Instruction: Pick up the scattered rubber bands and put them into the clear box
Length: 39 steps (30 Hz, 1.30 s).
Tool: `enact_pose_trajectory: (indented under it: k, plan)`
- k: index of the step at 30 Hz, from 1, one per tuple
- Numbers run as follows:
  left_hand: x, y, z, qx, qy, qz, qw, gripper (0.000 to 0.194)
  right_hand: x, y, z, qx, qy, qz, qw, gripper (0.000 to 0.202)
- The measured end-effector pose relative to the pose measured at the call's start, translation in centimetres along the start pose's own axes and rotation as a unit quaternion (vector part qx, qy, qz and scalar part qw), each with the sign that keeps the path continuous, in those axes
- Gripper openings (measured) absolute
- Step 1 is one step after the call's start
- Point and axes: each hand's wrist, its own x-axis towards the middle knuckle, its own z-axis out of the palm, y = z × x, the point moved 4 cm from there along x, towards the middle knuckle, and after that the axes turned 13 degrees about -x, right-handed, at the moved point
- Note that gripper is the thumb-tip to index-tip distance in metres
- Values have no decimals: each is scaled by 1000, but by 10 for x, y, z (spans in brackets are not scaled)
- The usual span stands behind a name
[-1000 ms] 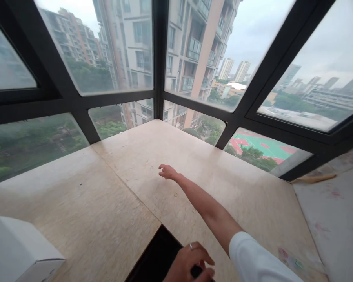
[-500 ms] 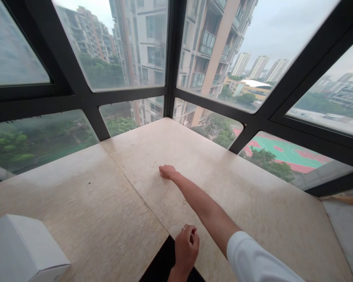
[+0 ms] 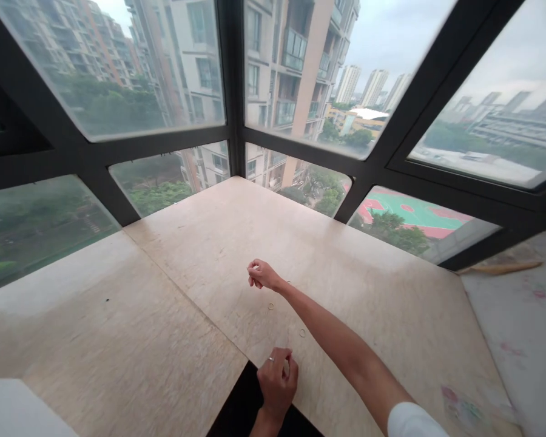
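Observation:
My right hand [image 3: 262, 275] reaches out over the pale, marble-patterned surface [image 3: 186, 243]. Its fingers are curled in a loose pinch, and anything between them is too small to make out. Close to that forearm lie a thin ring-shaped loop [image 3: 270, 306] and a second loop [image 3: 302, 333]; a third loop [image 3: 289, 281] shows partly beside the wrist. Nearer to me, my left hand [image 3: 276, 383] is held with fingers curled in and thumb toward them, above the corner of a black area [image 3: 236, 403]. It wears a finger ring; whatever its fingers enclose is hidden.
A white box [image 3: 18, 409] stands at the lower left, cut off by the frame. Dark window frames [image 3: 236, 91] meet at the far corner. At the lower right lies a clear plastic packet [image 3: 464, 406]. A small dark speck [image 3: 108, 300] sits on the left part.
The view has turned right, so the scene has shifted left. My right hand has drawn slightly back and right, its fingers looser. More loops show beside the arm. My left hand stays curled.

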Motion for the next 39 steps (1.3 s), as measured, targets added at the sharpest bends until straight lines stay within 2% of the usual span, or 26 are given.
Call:
enact_pose_trajectory:
  k: [4, 8, 12, 16, 19, 24, 27, 32, 36, 39]
  plan:
    - [0, 0, 0, 13, -7, 27, 1000, 14, -49, 15, -36, 152, 61, 9, 986, 21]
    - [2, 0, 0, 28, -13, 46, 998, 13, -104, 26, -71, 253, 121, 13, 960, 32]
    - [4, 1, 0, 57, -19, 39, 997, 16, -160, 38, -96, 306, 178, 29, 935, 34]
    - [8, 2, 0, 92, -35, 17, 995, 23, -214, 52, -112, 324, 230, 49, 916, 38]
    - [13, 1, 0, 97, -45, -32, 994, 27, -254, 62, -118, 327, 268, 63, 904, 39]
    - [22, -5, -1, 61, -103, -171, 978, 32, -315, 75, -119, 320, 319, 90, 887, 38]
    - [23, -4, -1, 36, -135, -211, 967, 35, -351, 85, -115, 306, 353, 114, 877, 38]
    - [15, 6, 13, -37, -185, -201, 961, 41, -416, 116, -110, 256, 437, 173, 845, 36]
    - [5, 27, 38, -74, -229, -141, 960, 41, -470, 145, -112, 199, 506, 234, 806, 34]
    - [-4, 44, 59, -100, -269, -96, 953, 37, -497, 163, -116, 158, 520, 271, 794, 33]
